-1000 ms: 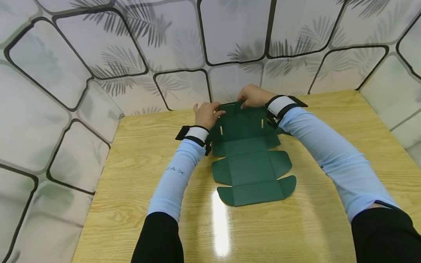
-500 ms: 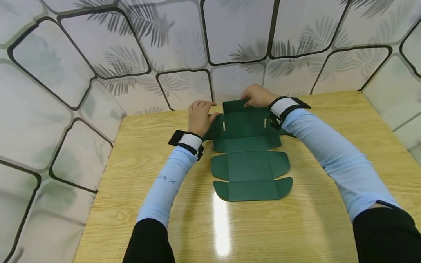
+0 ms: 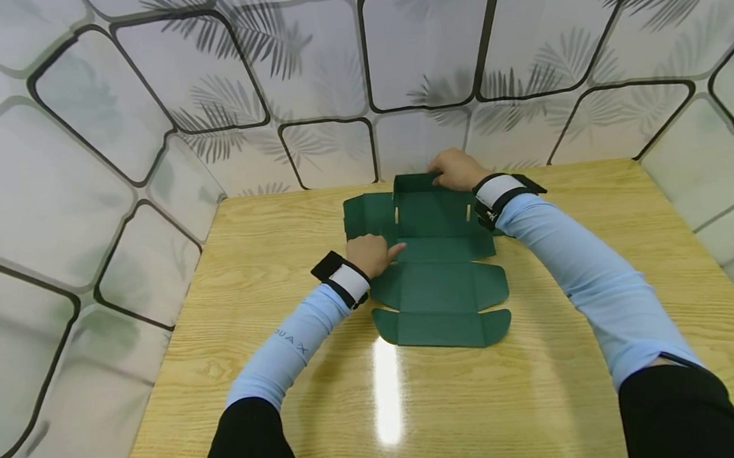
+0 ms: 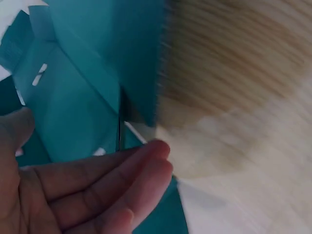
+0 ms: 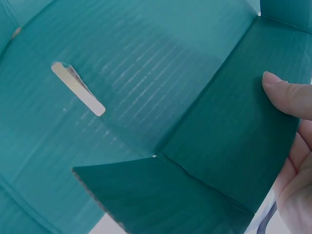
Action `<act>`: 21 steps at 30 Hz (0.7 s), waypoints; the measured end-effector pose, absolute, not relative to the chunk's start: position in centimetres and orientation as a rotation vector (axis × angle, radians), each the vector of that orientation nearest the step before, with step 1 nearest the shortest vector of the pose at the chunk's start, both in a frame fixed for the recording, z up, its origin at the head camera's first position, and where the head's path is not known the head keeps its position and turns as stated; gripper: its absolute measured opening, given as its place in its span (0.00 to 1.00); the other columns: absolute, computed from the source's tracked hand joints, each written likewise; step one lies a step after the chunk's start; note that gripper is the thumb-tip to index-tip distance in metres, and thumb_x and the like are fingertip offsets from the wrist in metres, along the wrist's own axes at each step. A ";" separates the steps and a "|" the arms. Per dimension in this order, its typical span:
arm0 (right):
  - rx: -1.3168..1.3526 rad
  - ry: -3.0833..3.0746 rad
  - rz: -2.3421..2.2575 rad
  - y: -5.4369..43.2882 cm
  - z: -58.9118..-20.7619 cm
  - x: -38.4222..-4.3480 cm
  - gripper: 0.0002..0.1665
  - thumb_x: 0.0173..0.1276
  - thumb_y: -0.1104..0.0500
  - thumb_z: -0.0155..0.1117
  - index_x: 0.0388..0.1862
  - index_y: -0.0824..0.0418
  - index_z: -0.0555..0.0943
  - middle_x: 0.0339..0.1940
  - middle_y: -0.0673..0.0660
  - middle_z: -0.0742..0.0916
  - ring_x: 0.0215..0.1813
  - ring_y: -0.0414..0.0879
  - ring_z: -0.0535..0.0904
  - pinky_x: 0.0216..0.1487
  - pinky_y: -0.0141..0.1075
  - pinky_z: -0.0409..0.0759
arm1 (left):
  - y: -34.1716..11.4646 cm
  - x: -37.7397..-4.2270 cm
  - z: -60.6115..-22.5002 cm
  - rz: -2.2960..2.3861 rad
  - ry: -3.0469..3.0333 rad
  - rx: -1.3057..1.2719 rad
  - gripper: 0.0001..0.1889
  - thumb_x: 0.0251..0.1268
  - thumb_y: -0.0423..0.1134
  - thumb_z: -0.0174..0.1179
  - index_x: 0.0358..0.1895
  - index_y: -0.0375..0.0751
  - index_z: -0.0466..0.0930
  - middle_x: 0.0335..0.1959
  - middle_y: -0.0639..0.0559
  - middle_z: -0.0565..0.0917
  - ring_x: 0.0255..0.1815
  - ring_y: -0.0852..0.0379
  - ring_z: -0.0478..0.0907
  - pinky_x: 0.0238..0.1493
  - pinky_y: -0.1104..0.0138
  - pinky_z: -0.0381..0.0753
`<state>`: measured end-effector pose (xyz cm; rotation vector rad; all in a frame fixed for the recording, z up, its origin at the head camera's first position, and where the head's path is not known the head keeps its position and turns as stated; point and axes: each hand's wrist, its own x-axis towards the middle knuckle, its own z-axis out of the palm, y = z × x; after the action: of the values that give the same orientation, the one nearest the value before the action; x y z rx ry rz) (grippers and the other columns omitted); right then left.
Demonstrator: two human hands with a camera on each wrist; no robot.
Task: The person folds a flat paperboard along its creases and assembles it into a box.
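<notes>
A flattened green cardboard box (image 3: 437, 287) lies unfolded on the table, creased into panels with side flaps. Its back flap (image 3: 414, 183) stands raised at the far edge. My right hand (image 3: 458, 170) pinches that flap, the thumb (image 5: 287, 97) on its inner face and the fingers behind it. My left hand (image 3: 369, 255) is over the box's left side, beside the middle panels. In the left wrist view its fingers (image 4: 112, 190) are loosely extended, thumb apart, with nothing gripped between them. A narrow slot (image 5: 78, 87) shows in the back panel.
The box lies on a light wood-grain table (image 3: 270, 260). Behind and to the left hangs a pale patterned curtain (image 3: 311, 67) with leaf prints, close along the table's far edge. A bright light reflection (image 3: 386, 392) shows on the table in front of the box.
My left hand has let go of the back edge and come down toward me along the box's left side, uncovering the left flap. The right hand stays at the back flap.
</notes>
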<state>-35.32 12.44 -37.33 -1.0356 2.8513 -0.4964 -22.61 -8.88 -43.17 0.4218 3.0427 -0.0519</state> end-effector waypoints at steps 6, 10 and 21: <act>-1.045 2.895 -0.506 12.4 -37.8 -35.4 0.12 0.64 0.69 0.63 0.46 0.72 0.84 0.47 0.71 0.86 0.49 0.64 0.81 0.55 0.54 0.76 | -6.0 -21.9 -43.1 -0.099 2.945 0.553 0.33 0.73 0.63 0.42 0.22 0.41 0.82 0.18 0.52 0.80 0.15 0.59 0.75 0.14 0.70 0.67; -1.023 2.904 -0.517 12.4 -37.8 -35.3 0.13 0.64 0.70 0.63 0.47 0.71 0.84 0.47 0.70 0.86 0.49 0.64 0.82 0.54 0.54 0.77 | -4.0 -22.6 -45.4 -0.248 2.739 0.491 0.39 0.68 0.71 0.38 0.60 0.42 0.79 0.55 0.49 0.84 0.47 0.55 0.84 0.39 0.65 0.83; -0.977 2.925 -0.529 12.5 -37.3 -34.2 0.15 0.64 0.71 0.61 0.50 0.72 0.83 0.50 0.70 0.85 0.51 0.65 0.81 0.56 0.54 0.76 | -6.4 -23.9 -44.4 -0.141 2.779 0.645 0.28 0.65 0.66 0.52 0.47 0.44 0.84 0.42 0.49 0.86 0.43 0.52 0.82 0.41 0.59 0.81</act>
<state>-34.24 12.49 -37.33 -0.9771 2.9253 -0.5290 -23.89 -6.39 -44.44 0.6446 2.7788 -0.1414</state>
